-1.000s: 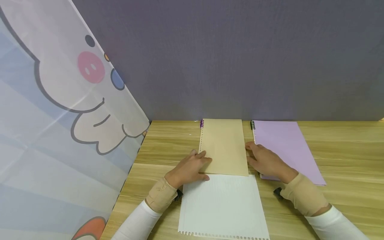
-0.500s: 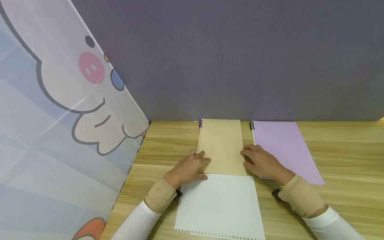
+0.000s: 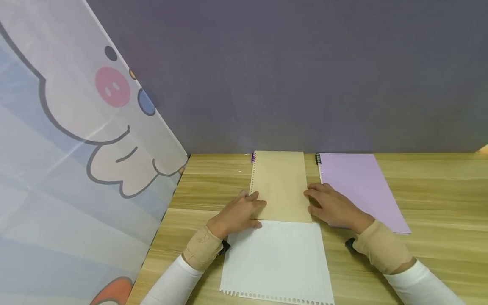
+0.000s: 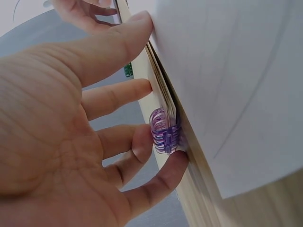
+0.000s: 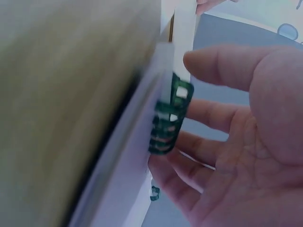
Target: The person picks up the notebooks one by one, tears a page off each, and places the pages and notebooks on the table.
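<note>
A tan notebook (image 3: pixel 280 186) with a purple coil at its top left lies against the back wall. My left hand (image 3: pixel 238 214) rests over its lower left corner, fingers spread on the cover and along the binding, thumb at the bottom edge. In the left wrist view, fingertips are right at the purple coil (image 4: pixel 165 135). My right hand (image 3: pixel 337 207) has its loosely bent fingertips at the tan notebook's right edge. It overlaps the lilac notebook (image 3: pixel 354 182), whose green coil (image 5: pixel 173 118) shows close up in the right wrist view. A white sheet (image 3: pixel 274 258) lies directly below the tan notebook.
The wooden table (image 3: pixel 438 190) ends at a dark grey wall (image 3: pixel 305 76) at the back. A cartoon-printed cloth (image 3: pixel 76 169) hangs along the left side. The white sheet has a row of punched holes along its near edge.
My right hand has moved left, from beside the tan notebook to its right edge. The white sheet has shifted slightly left. My left hand has stayed at the lower left corner.
</note>
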Available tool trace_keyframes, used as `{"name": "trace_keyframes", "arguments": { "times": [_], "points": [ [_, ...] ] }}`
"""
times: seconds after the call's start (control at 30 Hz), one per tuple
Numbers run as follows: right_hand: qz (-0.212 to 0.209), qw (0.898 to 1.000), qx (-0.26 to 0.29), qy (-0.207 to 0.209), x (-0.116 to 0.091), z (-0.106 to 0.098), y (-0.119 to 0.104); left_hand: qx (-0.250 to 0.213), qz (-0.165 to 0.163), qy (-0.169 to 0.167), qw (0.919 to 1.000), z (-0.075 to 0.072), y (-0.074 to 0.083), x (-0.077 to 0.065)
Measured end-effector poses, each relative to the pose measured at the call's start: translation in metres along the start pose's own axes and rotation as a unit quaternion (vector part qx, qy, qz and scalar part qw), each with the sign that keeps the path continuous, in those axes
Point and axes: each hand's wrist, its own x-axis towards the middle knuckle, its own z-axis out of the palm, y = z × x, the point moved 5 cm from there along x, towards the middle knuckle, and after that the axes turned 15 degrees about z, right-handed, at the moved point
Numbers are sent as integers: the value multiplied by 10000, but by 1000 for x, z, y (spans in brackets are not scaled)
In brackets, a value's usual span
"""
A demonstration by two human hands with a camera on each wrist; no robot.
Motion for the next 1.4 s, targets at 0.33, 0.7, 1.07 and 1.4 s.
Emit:
{"name": "trace_keyframes", "arguments": {
  "times": [0.33,0.7,1.07,1.4],
  "points": [
    [-338,9975,591,-164,4,-15,10,-188,-89,7,9998,-3,2,-4],
    [545,9951,750,336,-2,-57,63,33,157,885,9959,-13,3,4],
    [1784,9821,433,416,-21,-65,128,205,647,1069,9919,-36,45,51],
    [2354,9713,197,290,-26,-59,150,121,450,37,9989,-29,80,116]
  ]
}}
